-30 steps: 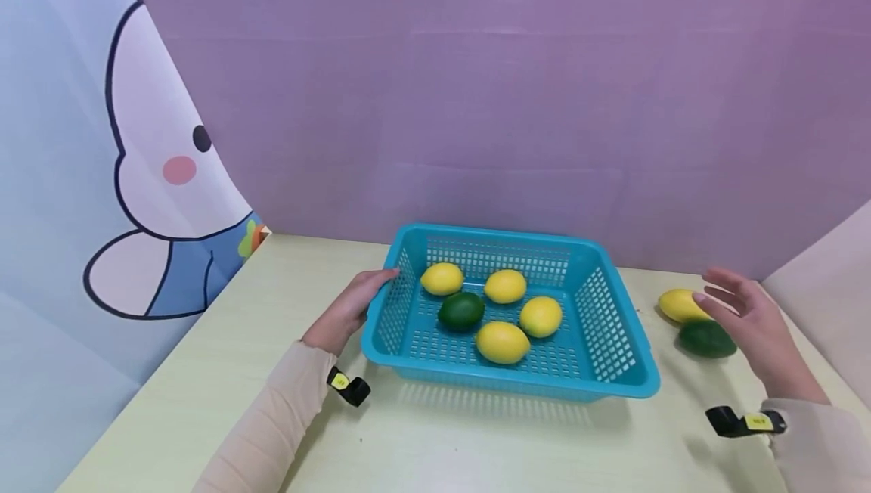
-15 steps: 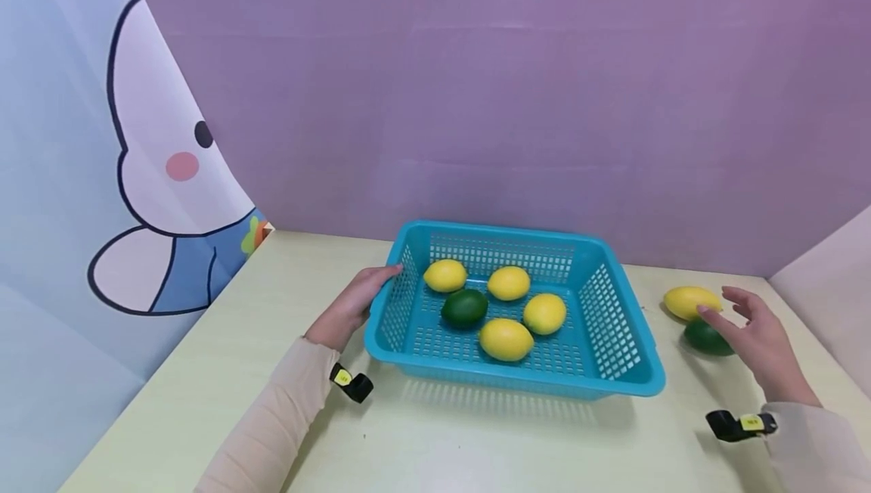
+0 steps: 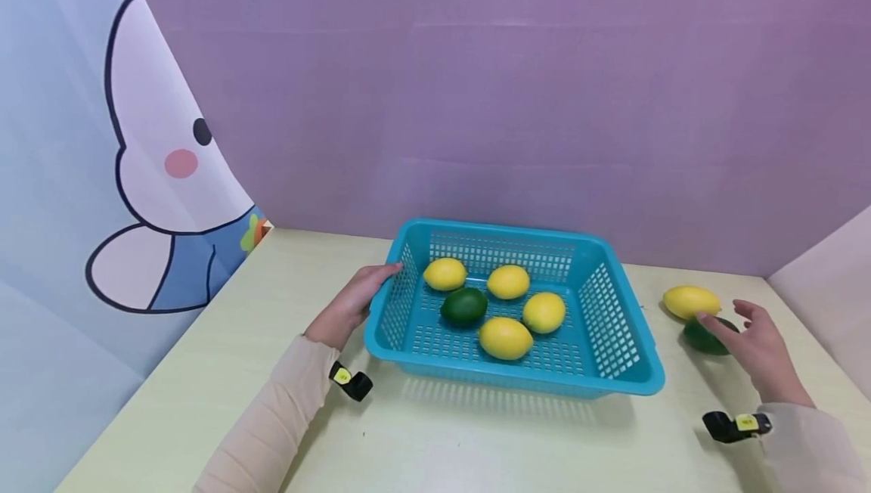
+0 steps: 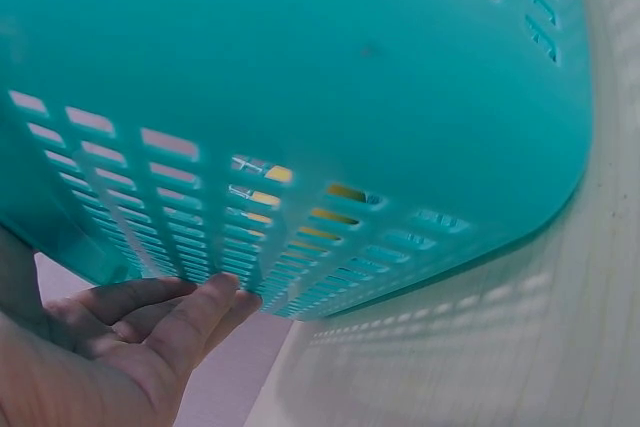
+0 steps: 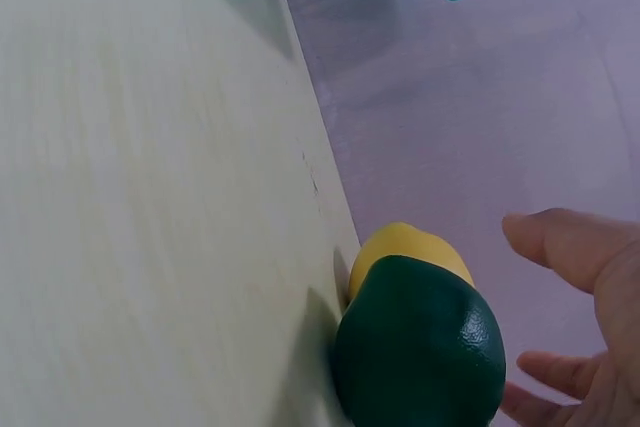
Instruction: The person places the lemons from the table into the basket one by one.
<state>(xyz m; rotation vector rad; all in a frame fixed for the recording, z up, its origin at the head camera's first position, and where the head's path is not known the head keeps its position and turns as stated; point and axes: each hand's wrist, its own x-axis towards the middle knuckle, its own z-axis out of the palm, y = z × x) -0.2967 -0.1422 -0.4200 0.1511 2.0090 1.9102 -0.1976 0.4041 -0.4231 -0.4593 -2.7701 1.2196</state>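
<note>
My left hand (image 3: 354, 304) grips the left rim of a blue-green plastic basket (image 3: 503, 386), its thumb over the edge. In the left wrist view, the fingers (image 4: 190, 322) lie against the basket's outer perforated wall. Inside the basket are several yellow lemons (image 3: 505, 339) and one dark green, lemon-shaped fruit (image 3: 464, 307). On the table to the right, another yellow lemon (image 3: 690, 302) lies beside a second dark green fruit (image 5: 420, 347). My right hand (image 3: 762, 349) hovers over that green fruit with thumb and fingers spread, partly covering it in the head view.
The pale wooden table (image 3: 435, 448) carries everything. A purple cloth backdrop (image 3: 476, 100) rises behind the basket, and a cartoon-printed curtain (image 3: 54, 213) hangs at the left. A whitish wall (image 3: 830, 289) stands close beyond the right hand.
My right hand has moved lower, from near the loose yellow lemon toward the green fruit beside it. The left hand keeps its hold on the basket rim.
</note>
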